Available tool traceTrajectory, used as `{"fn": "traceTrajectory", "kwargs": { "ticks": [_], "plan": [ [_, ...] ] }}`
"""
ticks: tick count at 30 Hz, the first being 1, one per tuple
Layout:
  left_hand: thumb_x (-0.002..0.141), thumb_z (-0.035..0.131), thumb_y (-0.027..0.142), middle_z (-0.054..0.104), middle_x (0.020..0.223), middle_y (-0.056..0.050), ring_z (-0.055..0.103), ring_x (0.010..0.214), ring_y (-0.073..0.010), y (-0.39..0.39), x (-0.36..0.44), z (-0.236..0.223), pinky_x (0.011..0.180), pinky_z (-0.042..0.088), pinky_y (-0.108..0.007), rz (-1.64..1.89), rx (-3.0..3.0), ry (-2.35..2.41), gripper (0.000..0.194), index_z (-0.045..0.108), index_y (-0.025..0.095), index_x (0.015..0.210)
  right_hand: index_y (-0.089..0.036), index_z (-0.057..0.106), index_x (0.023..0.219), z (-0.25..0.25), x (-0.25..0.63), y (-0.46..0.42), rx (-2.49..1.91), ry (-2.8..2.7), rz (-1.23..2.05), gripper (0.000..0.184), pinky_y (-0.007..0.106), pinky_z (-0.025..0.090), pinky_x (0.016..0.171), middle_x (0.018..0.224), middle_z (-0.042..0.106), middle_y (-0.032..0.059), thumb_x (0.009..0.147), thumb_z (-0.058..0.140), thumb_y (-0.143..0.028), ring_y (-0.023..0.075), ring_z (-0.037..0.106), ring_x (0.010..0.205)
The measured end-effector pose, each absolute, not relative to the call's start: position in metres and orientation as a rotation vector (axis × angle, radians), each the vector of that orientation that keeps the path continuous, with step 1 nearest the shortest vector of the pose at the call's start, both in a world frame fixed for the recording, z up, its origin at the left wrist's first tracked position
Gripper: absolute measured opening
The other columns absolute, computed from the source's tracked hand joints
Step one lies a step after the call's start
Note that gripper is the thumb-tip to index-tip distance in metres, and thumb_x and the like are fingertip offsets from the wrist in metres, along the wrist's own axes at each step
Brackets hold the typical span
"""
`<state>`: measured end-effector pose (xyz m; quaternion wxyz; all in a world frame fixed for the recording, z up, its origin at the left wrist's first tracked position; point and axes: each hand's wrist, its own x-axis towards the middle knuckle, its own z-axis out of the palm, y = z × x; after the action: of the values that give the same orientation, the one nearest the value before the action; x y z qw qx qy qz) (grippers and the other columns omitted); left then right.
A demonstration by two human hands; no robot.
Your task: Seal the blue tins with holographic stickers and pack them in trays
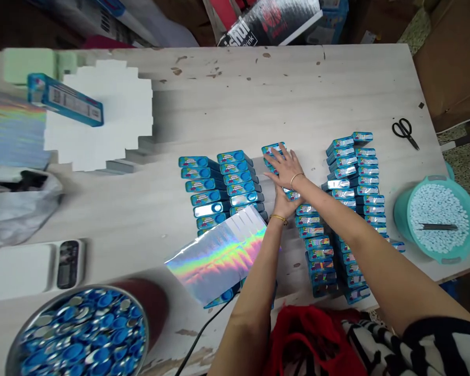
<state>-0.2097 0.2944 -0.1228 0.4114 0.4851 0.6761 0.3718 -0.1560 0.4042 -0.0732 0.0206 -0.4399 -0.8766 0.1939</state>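
My right hand (288,168) lies over the far end of a column of small blue boxes (273,148), its fingers spread on their tops. Just nearer, my left hand (284,203) rests against the same column, its thumb apart from the fingers; part of it is hidden behind my right hand. A blue box (292,195) shows between the two hands. Left of my left forearm, a shiny holographic sheet (223,250) lies on more of the boxes.
Rows of blue boxes stand left (203,185) and right (342,156). Scissors (404,133) and a teal basket (401,211) of white pieces are at right. At left are a stack of white card (121,104), a blue carton (72,102), a scale (68,263) and a tub (156,313) of blue-and-silver discs.
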Motion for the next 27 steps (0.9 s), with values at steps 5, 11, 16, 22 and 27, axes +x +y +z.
{"fn": "traceTrajectory", "kwargs": {
  "ticks": [5,11,16,22,27],
  "plan": [
    [0.065,0.088,0.047,0.009,0.171,-0.023,0.008,0.161,-0.0316,0.308,-0.182,-0.129,0.131,0.013,-0.049,1.114,1.247,1.317,0.131,0.003,0.017,0.161,-0.022,0.039,0.158,-0.07,-0.111,0.408,-1.526,-2.63,0.524,0.066,0.062,0.008,0.126,0.169,0.029,0.0101,0.1,0.044,-0.052,0.0363,0.008,0.159],
    [0.069,0.085,0.053,0.027,0.166,-0.024,0.024,0.157,-0.0367,0.307,-0.159,-0.102,0.128,0.026,-0.052,0.956,1.323,1.307,0.117,0.022,0.012,0.159,-0.021,0.041,0.157,-0.073,-0.065,0.412,-1.562,-2.574,0.478,0.066,0.067,0.002,0.125,0.168,0.032,0.0117,0.1,0.041,-0.055,0.0367,0.01,0.159],
    [0.095,0.06,0.051,0.063,0.14,-0.015,0.059,0.132,-0.0278,0.256,-0.259,-0.046,0.118,0.043,-0.045,1.012,1.605,1.573,0.056,0.054,0.019,0.141,-0.017,0.026,0.162,-0.069,-0.08,0.385,-1.484,-2.516,0.453,0.074,0.068,0.006,0.124,0.171,0.02,0.0147,0.102,0.031,-0.059,0.0359,0.005,0.159],
    [0.094,0.058,0.037,0.069,0.124,-0.016,0.063,0.119,-0.0311,0.178,-0.403,-0.027,0.104,0.045,-0.048,0.453,1.635,2.131,0.04,0.061,0.019,0.129,-0.019,0.053,0.146,-0.027,-0.185,0.283,-0.957,-2.671,0.677,0.048,0.052,0.025,0.122,0.151,0.052,0.014,0.104,0.038,-0.038,0.0304,0.038,0.144],
    [0.098,0.049,0.031,0.073,0.104,-0.009,0.066,0.103,-0.0257,0.163,-0.415,-0.039,0.095,0.042,-0.042,0.264,1.59,1.984,0.022,0.068,0.02,0.103,-0.017,0.062,0.131,-0.027,-0.229,0.246,-0.98,-2.761,0.727,0.038,0.047,0.031,0.107,0.126,0.067,0.0154,0.106,0.036,-0.027,0.0297,0.05,0.121]
  ]
}}
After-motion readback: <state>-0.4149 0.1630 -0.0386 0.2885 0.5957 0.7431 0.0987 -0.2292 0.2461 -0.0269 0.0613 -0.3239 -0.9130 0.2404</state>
